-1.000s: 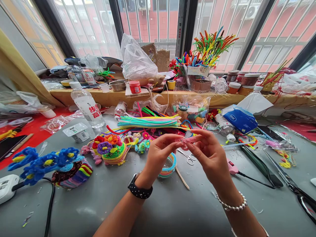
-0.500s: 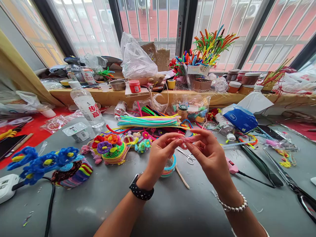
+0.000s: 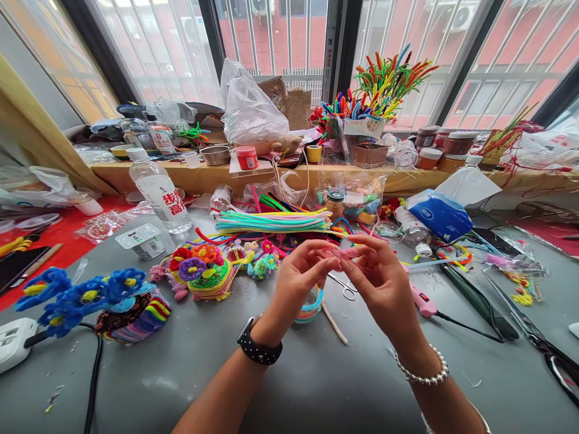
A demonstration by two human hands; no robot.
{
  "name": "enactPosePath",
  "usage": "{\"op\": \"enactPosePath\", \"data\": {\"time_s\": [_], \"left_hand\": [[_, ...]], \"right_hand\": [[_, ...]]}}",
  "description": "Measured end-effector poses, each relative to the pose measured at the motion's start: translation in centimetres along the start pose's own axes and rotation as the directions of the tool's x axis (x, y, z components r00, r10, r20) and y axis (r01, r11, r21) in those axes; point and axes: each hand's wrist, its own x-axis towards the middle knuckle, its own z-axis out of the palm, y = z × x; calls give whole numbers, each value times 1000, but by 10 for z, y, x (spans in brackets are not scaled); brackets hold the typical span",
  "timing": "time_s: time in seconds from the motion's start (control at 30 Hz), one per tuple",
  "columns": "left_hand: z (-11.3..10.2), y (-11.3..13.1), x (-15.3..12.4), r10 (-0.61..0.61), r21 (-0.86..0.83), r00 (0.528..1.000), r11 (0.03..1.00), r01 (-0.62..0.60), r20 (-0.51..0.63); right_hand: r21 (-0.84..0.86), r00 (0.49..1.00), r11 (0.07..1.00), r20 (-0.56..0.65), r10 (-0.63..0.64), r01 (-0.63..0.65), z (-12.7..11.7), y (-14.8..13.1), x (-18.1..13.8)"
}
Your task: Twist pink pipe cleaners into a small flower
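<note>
My left hand (image 3: 298, 274) and my right hand (image 3: 382, 283) meet over the middle of the table, fingertips almost touching. Between them they pinch a small pink pipe-cleaner piece (image 3: 337, 256), mostly covered by the fingers, so its shape is unclear. Below the hands stands a small round jar wrapped in blue and orange (image 3: 310, 307), partly hidden by my left hand. Small scissors (image 3: 348, 292) and a thin wooden stick (image 3: 335, 325) lie just beyond and beside it. A bundle of pastel pipe cleaners (image 3: 274, 221) rests behind my left hand.
At left are a blue-flowered pot (image 3: 136, 316), a flower-topped green pot (image 3: 210, 274) and a clear bottle (image 3: 163, 196). Rightward lie a pink corded tool (image 3: 425, 301), a blue tissue pack (image 3: 441, 214) and large scissors (image 3: 538, 343). Jars and pipe-cleaner plants line the windowsill (image 3: 190, 176).
The fingers have shifted slightly around the pink piece, which is now more covered. My right hand has moved a little left, showing more of the pink tool.
</note>
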Motion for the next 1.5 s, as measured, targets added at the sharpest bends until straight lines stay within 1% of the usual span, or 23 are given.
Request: {"op": "enactPosePath", "data": {"time_s": [0.13,0.23,0.3,0.4,0.43,0.5,0.6,0.73,0.87,0.97,1.07,1.17,1.27,1.37,1.43,1.5], "left_hand": [[3,2,-1,-31,5,1000,1000,31,4],[1,0,0,-69,-5,998,998,69,-14],[-2,-2,1,-138,-52,990,989,137,-14],[-4,-5,4,-276,-182,961,944,275,22],[-4,-6,4,-308,-215,951,927,307,27],[-5,-5,5,-340,-236,940,913,332,7],[-5,-3,4,-296,-153,954,946,285,-49],[-5,-2,2,-183,8,982,983,183,-54],[-2,-2,0,-100,84,993,991,105,-65],[0,-1,-2,-57,137,995,988,68,-79],[1,1,-3,-23,146,996,989,36,-91],[1,0,-3,-19,126,998,992,27,-67],[-2,-2,-2,-42,90,997,995,48,-68],[-3,-3,-1,-77,64,994,995,82,-80],[-3,-2,0,-92,60,993,994,96,-76],[-2,-1,0,-101,51,990,993,107,-100]], "right_hand": [[-40,999,999,-33,-11,10,-1,0,0],[-55,1000,998,-30,-9,7,-2,2,1],[-50,1000,999,-26,-6,4,-3,3,2],[-30,1000,1000,-28,-9,8,-4,4,3],[-28,1000,1000,-24,-9,8,-4,4,3],[-39,1000,999,-7,-1,1,-4,3,4],[-87,1000,996,22,20,-18,-6,1,3],[-124,998,992,43,38,-33,-8,-2,4],[-80,997,995,55,58,-54,-7,1,4],[-41,997,998,54,56,-54,-6,5,3],[-17,995,997,58,78,-78,-4,5,3],[48,988,991,88,124,-129,-4,2,3],[81,979,983,133,152,-164,-3,1,3],[75,968,978,174,178,-193,-3,2,3],[66,965,976,178,192,-206,-5,4,5],[47,961,975,183,207,-219,-10,5,7]]}}
